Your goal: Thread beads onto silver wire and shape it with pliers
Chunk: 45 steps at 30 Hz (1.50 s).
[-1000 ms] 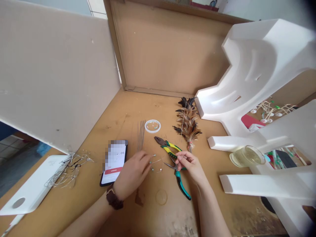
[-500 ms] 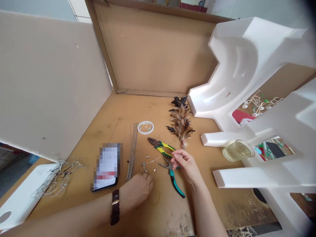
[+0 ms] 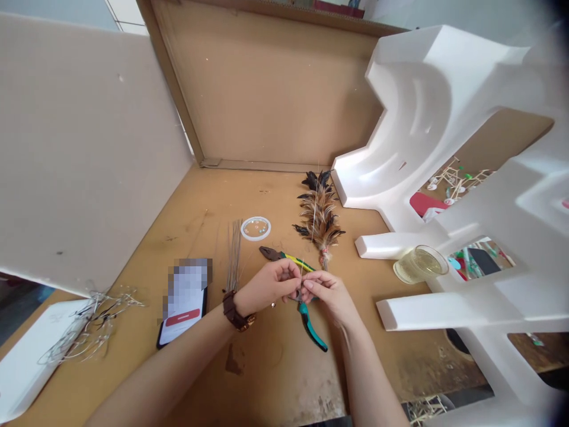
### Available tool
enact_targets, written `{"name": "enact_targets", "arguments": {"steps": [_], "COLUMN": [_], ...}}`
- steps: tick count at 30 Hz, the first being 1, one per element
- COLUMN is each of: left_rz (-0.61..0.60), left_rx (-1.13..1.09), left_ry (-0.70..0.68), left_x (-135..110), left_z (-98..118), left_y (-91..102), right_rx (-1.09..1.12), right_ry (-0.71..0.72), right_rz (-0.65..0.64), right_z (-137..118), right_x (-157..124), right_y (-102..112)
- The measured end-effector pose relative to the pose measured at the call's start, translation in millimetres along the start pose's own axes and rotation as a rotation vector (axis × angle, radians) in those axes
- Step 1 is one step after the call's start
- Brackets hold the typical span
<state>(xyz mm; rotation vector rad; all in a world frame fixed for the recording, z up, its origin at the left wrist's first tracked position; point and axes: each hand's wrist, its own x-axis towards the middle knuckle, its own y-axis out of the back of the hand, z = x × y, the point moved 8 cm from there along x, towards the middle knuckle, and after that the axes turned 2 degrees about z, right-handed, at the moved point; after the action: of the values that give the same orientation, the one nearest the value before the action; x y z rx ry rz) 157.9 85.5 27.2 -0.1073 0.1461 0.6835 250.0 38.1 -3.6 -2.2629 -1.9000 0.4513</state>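
My left hand [image 3: 275, 283], with a dark watch strap on its wrist, is closed in a pinch on a thin wire [image 3: 315, 214]. Fingertip to fingertip with it, my right hand [image 3: 328, 292] pinches the same wire, which rises upward across the feathers. A small bead [image 3: 272, 305] dangles just below my left hand; the rest of the beaded part is hidden by the fingers. Under the hands lie pliers with yellow-green handles [image 3: 291, 258] and pliers with teal handles [image 3: 313, 330], both partly covered. Behind them lies a bundle of brown and black feathers [image 3: 320, 213].
Left of my hands are straight wires [image 3: 233, 255], a phone [image 3: 183, 317] and a tangle of bent wires [image 3: 89, 332]. A white ring dish [image 3: 242, 232] holds small beads. At right, a glass of pale liquid [image 3: 420, 265] stands by white foam packing [image 3: 413, 311]. Cardboard [image 3: 284, 95] walls the back.
My left hand has risen from the table and moved right to meet my right hand, bringing the beaded part up with it. The view has shifted slightly.
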Motion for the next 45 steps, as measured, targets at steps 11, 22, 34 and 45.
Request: {"name": "enact_targets", "arguments": {"steps": [11,22,34,45], "left_rz": [0.039,-0.015,-0.122,0.121], "left_rx": [-0.078,0.349,0.858,0.280], "left_ry": [0.015,-0.156,-0.405,-0.183], "left_x": [14.8,3.7,-2.8,1.0], "left_z": [-8.9,9.6,22.8,21.2], "left_y": [4.7,0.6,-10.6,14.6], "right_rx": [-0.074,-0.158,-0.152,-0.282], "right_ry": [0.015,0.042,0.003,0.038], "right_rz": [-0.013,0.120,0.062,0.067], "right_z": [-1.3,-17.1,-16.6,-3.7], "right_x": [-0.3,-4.6,-5.2,-3.8], "right_y": [-0.6,13.1,8.5,-4.2]}}
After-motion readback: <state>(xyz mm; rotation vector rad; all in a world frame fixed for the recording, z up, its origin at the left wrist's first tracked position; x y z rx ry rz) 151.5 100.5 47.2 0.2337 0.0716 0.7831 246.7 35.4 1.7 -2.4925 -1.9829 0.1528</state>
